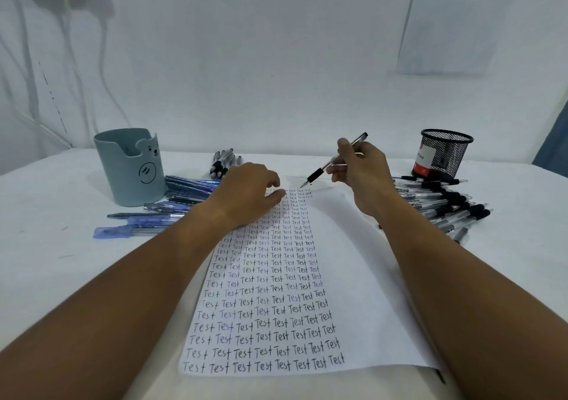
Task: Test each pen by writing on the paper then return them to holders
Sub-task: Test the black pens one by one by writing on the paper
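While the right hand (361,172) pinches a clear black-grip pen (333,161) right of frame centre, tip just above the paper's (362,276) top edge, the left hand (249,192) rests on the sheet's upper left, fingers curled down, holding nothing. Rows of "Test" fill the paper's left part. Blue pens (172,202) lie beside the grey bear holder (129,169) at left; black pens (442,202) lie piled below the mesh holder (442,153) at right. More pens (222,161) lie at centre top of the table (46,261).
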